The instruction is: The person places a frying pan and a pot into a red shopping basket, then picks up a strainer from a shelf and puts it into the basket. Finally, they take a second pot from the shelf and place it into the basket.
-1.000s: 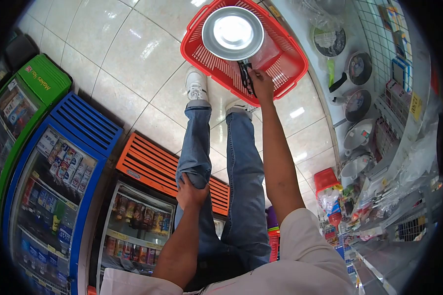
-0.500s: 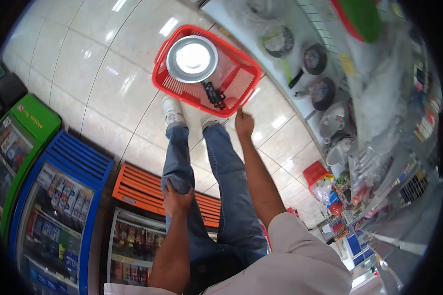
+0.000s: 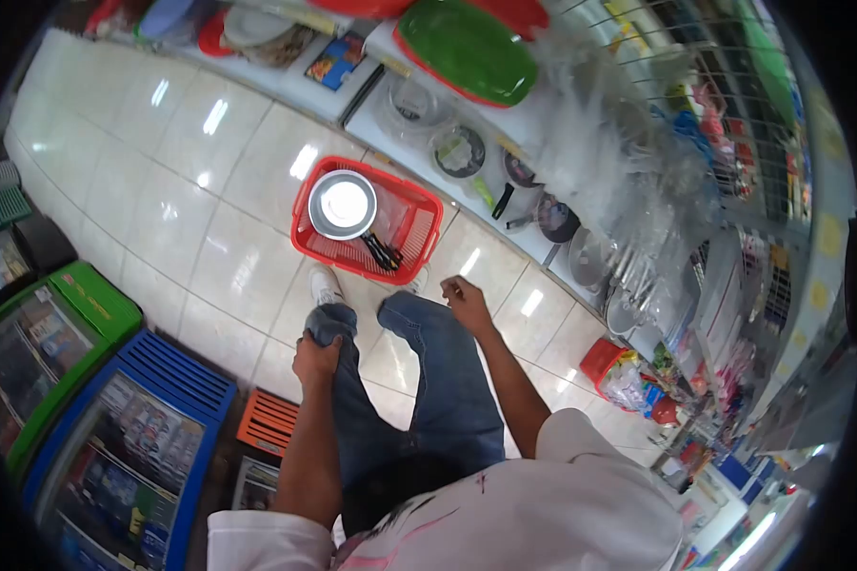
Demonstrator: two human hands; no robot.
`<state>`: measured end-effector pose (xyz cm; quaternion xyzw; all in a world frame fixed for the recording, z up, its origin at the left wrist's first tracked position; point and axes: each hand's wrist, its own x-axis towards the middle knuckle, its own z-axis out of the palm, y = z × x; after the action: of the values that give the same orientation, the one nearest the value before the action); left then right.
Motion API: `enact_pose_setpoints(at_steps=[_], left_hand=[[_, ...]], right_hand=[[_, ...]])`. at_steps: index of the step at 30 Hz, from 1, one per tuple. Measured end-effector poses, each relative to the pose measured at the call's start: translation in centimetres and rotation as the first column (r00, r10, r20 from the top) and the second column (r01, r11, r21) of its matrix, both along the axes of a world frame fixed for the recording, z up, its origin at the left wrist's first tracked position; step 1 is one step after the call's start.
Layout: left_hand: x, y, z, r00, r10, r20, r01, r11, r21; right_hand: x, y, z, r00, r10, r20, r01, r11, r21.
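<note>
A red plastic basket [image 3: 415, 198] stands on the tiled floor just ahead of my shoes. Inside it lie a round silver metal pan [image 3: 343, 206], bright with reflected light, and some slim black objects [image 3: 383, 253] whose kind I cannot make out. My left hand [image 3: 316, 358] is wrapped round the knee of my jeans [image 3: 328, 322]. My right hand [image 3: 468, 305] hangs in the air beside my right knee, apart from the basket, its fingers loosely bent and nothing visible in them.
A low shelf along the right carries pans [image 3: 459, 152], a green tray [image 3: 467, 52] and plastic-wrapped goods. Blue [image 3: 176, 381] and green [image 3: 90, 300] glass-fronted coolers stand at left. Another red basket [image 3: 600, 362] with goods sits farther right.
My right hand has come away from the basket's near corner and drawn back. The view has shifted, showing more shelf; my left hand stays on the knee.
</note>
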<state>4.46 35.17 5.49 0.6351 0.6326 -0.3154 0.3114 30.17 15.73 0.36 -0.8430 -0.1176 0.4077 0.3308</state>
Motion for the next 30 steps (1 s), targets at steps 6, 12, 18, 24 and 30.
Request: enact_pose_setpoints(at_steps=[6, 12, 18, 24, 30], left_hand=[[-6.4, -0.3, -3.2, 0.863, 0.264, 0.43, -0.308, 0.951, 0.034], [-14.8, -2.9, -1.4, 0.78, 0.512, 0.359, -0.435, 0.857, -0.276], [-17.1, -4.5, 5.1, 0.603, 0.708, 0.368, -0.64, 0.705, -0.307], [-16.9, -7.9, 7.7, 0.59, 0.688, 0.422, -0.648, 0.716, -0.26], [-15.3, -6.8, 11.9, 0.705, 0.519, 0.484, -0.522, 0.841, -0.141]], right_hand=[[12.1, 9.3, 20.1, 0.664, -0.298, 0.685, 0.03, 0.927, 0.375], [23.2, 11.9, 16.3, 0.619, -0.138, 0.773, 0.316, 0.945, -0.084], [25.4, 12.1, 13.0, 0.856, -0.247, 0.455, 0.363, 0.913, -0.187], [26.7, 12.4, 9.9, 0.783, -0.321, 0.533, 0.448, 0.885, -0.125], [26.5, 12.0, 12.3, 0.776, -0.516, 0.362, 0.545, 0.838, 0.025]])
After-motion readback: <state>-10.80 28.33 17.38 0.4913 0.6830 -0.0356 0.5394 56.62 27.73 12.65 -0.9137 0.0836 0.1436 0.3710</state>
